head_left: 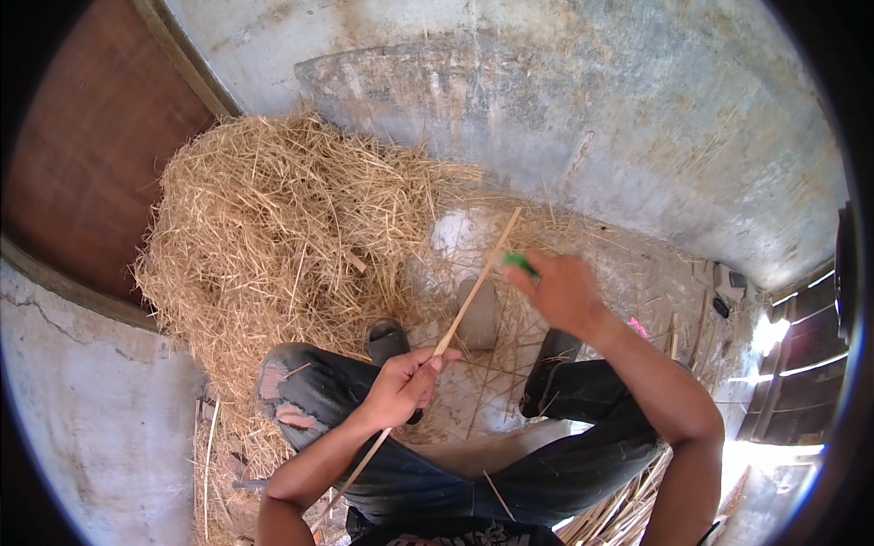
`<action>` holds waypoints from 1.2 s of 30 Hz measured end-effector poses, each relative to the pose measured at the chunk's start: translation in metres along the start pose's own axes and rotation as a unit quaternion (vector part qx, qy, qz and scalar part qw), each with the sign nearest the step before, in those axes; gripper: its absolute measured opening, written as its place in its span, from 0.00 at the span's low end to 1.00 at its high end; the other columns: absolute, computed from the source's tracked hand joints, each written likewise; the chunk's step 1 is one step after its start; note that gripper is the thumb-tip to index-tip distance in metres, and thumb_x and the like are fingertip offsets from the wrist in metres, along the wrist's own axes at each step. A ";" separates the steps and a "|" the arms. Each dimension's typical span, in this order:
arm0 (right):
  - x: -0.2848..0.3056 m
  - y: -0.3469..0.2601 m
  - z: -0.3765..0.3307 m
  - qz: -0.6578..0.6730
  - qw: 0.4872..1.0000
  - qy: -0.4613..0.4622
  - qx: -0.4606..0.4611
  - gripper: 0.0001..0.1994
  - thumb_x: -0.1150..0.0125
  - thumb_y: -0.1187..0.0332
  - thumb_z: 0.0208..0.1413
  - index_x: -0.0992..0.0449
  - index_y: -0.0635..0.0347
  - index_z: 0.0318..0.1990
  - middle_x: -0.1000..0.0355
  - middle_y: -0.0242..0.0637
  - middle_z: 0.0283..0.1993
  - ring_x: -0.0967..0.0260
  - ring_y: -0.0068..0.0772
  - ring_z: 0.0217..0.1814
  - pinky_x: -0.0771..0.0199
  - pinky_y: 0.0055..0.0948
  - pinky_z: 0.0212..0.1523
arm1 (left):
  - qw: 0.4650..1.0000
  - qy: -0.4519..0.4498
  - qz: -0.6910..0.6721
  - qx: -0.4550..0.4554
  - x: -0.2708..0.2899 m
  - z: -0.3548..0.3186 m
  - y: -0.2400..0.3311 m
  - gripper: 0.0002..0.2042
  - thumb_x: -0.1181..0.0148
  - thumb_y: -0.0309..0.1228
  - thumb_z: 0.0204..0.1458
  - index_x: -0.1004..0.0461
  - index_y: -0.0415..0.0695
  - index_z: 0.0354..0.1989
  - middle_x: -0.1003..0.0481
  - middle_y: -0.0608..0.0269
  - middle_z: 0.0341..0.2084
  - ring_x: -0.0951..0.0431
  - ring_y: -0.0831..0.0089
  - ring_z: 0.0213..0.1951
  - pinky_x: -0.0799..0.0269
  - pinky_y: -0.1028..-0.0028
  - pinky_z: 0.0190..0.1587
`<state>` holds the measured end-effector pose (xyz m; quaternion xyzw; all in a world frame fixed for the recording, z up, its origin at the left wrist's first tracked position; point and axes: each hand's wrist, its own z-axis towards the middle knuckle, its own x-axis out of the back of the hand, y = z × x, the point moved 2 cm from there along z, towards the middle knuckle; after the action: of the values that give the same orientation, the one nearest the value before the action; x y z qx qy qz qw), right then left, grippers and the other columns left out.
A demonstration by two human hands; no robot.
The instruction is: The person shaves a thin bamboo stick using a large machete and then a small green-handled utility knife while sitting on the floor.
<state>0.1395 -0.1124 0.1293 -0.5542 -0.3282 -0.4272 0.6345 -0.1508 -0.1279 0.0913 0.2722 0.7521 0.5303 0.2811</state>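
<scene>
A long, thin, pale strip of split bamboo or wood (478,287) runs slantwise in front of me, from beside my left thigh up toward the wall. My left hand (405,380) is closed round it above my left knee, thumb on top. Higher up and to the right, my right hand (569,293), somewhat smeared by motion, grips a small green tool (521,265) close to the strip's far part. Whether the tool has a blade, or touches the strip, I cannot make out.
A big heap of straw-like shavings (282,237) fills the left side against the wall (583,118). Below the strip lies a flat grey block (477,314). Several more strips (614,510) lie by my right thigh. A dark sandal (387,340) shows at my left foot.
</scene>
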 end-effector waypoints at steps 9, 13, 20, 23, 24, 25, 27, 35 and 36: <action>0.068 0.104 0.021 0.065 0.962 0.194 -0.181 0.26 0.49 0.47 0.68 0.22 0.66 0.36 0.33 0.48 0.18 0.36 0.41 0.21 0.34 0.43 0.28 | 0.983 0.014 0.164 -0.079 -0.004 -0.013 -0.003 0.15 0.49 0.29 0.67 0.26 0.41 0.59 0.41 0.75 0.13 0.43 0.88 0.17 0.46 0.79 0.21; 0.026 0.015 -0.008 0.116 0.987 0.083 -0.077 0.23 0.45 0.48 0.66 0.26 0.63 0.33 0.33 0.49 0.17 0.31 0.47 0.20 0.34 0.45 0.25 | 0.987 0.047 0.131 -0.083 -0.001 -0.012 -0.003 0.15 0.48 0.29 0.66 0.25 0.42 0.58 0.41 0.72 0.13 0.42 0.86 0.17 0.44 0.77 0.21; -0.033 -0.064 -0.048 0.097 0.982 -0.093 0.132 0.17 0.42 0.49 0.63 0.24 0.54 0.39 0.28 0.46 0.18 0.28 0.56 0.20 0.29 0.50 0.23 | 0.979 0.057 0.176 -0.081 0.002 -0.008 -0.002 0.16 0.52 0.30 0.68 0.28 0.40 0.60 0.38 0.76 0.13 0.39 0.88 0.16 0.42 0.80 0.20; -0.029 -0.037 -0.023 0.045 0.992 -0.098 0.063 0.20 0.48 0.47 0.66 0.24 0.56 0.45 0.24 0.49 0.25 0.25 0.56 0.25 0.26 0.52 0.26 | 0.977 0.086 0.181 -0.067 0.004 -0.014 -0.009 0.15 0.49 0.29 0.66 0.26 0.40 0.58 0.39 0.73 0.13 0.40 0.87 0.17 0.42 0.78 0.21; -0.028 -0.016 -0.007 0.039 0.996 -0.077 -0.017 0.22 0.50 0.47 0.67 0.24 0.58 0.47 0.24 0.51 0.26 0.24 0.58 0.29 0.25 0.53 0.30 | 0.977 0.076 0.188 -0.061 0.007 -0.017 -0.017 0.15 0.50 0.28 0.67 0.27 0.39 0.59 0.38 0.74 0.13 0.40 0.87 0.16 0.42 0.79 0.20; -0.026 0.018 0.010 0.028 0.993 -0.054 -0.101 0.23 0.51 0.47 0.68 0.25 0.60 0.49 0.24 0.53 0.27 0.24 0.59 0.32 0.25 0.54 0.33 | 0.978 0.059 0.193 -0.059 0.008 -0.015 -0.021 0.15 0.52 0.28 0.68 0.28 0.38 0.60 0.37 0.75 0.12 0.40 0.88 0.15 0.43 0.80 0.19; 0.002 0.105 0.035 0.033 0.982 0.100 -0.159 0.27 0.52 0.47 0.69 0.24 0.68 0.39 0.26 0.54 0.26 0.26 0.60 0.34 0.27 0.53 0.40 | 0.963 0.017 0.236 -0.133 -0.002 -0.015 -0.004 0.15 0.50 0.27 0.67 0.27 0.38 0.60 0.39 0.74 0.12 0.42 0.87 0.16 0.44 0.79 0.20; 0.028 0.063 0.014 0.514 0.825 0.083 -0.220 0.22 0.49 0.48 0.69 0.25 0.59 0.37 0.49 0.20 0.16 0.55 0.13 0.14 0.56 0.22 0.16 | 0.966 0.016 0.218 -0.137 -0.003 -0.011 0.004 0.16 0.51 0.26 0.67 0.28 0.36 0.60 0.39 0.73 0.13 0.42 0.85 0.16 0.45 0.78 0.20; 0.023 0.048 0.011 0.539 0.815 0.058 -0.206 0.20 0.48 0.49 0.69 0.25 0.59 0.40 0.51 0.20 0.15 0.57 0.14 0.13 0.59 0.22 0.15 | 0.971 0.005 0.199 -0.131 -0.005 -0.008 0.004 0.16 0.52 0.27 0.68 0.29 0.36 0.61 0.40 0.73 0.13 0.42 0.85 0.15 0.45 0.78 0.20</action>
<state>0.1927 -0.1048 0.1312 -0.7339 0.1563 -0.1058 0.6525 -0.1521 -0.1353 0.0978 0.3748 0.6079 0.6709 0.1998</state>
